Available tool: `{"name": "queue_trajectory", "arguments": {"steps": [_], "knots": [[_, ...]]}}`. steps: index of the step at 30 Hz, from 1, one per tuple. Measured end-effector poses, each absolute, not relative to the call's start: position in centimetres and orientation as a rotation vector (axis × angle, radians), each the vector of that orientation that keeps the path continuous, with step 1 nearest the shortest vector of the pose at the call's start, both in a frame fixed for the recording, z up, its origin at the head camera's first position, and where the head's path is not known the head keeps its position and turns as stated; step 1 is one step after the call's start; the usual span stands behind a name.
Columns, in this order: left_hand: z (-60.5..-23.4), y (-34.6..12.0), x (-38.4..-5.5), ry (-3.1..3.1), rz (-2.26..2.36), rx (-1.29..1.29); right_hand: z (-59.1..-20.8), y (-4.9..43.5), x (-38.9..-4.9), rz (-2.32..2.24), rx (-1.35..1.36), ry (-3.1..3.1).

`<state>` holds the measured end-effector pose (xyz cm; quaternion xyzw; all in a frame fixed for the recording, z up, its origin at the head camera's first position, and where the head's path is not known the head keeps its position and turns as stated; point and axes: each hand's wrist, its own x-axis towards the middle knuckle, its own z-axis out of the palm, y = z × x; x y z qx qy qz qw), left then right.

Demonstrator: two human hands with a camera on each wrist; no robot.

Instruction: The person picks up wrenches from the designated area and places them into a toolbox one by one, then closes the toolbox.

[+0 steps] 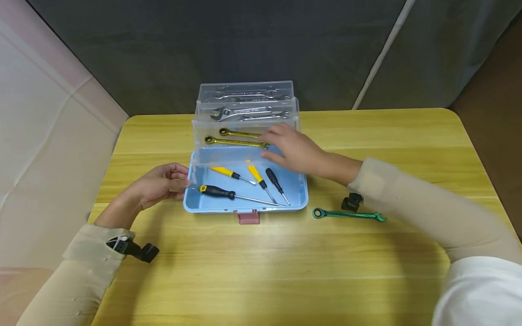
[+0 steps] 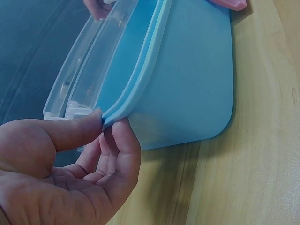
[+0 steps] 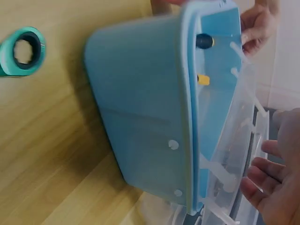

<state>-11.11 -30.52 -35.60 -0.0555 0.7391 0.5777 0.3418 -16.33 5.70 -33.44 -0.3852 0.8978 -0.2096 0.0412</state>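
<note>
A blue toolbox stands on the table with its clear stepped trays folded out behind. My left hand pinches the box's rim between thumb and forefinger at its left side. Over the lowest clear tray hovers my right hand, fingers spread and loosely bent; nothing shows in its grasp. Beneath those fingers lie two gold ratchet wrenches, their right ends partly covered. Inside the box are a large black screwdriver, a small black screwdriver and two yellow-handled screwdrivers.
To the right of the box a green ratchet wrench lies on the wooden table. Silver wrenches fill the upper trays, among them an adjustable wrench. A pink latch juts from the box front. Dark cloth hangs behind.
</note>
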Motion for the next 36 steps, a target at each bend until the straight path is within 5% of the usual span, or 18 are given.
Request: {"name": "queue_trajectory", "arguments": {"steps": [22,36], "knots": [[-35.5,-30.5,-11.0,1.932,1.495,-0.139,-36.0,12.5,-10.3,-0.430,-1.435,2.641],[-35.5,-30.6,-11.0,1.939,1.492,-0.133,-37.0,17.5,-7.0,-0.467,-1.295,2.700]]}}
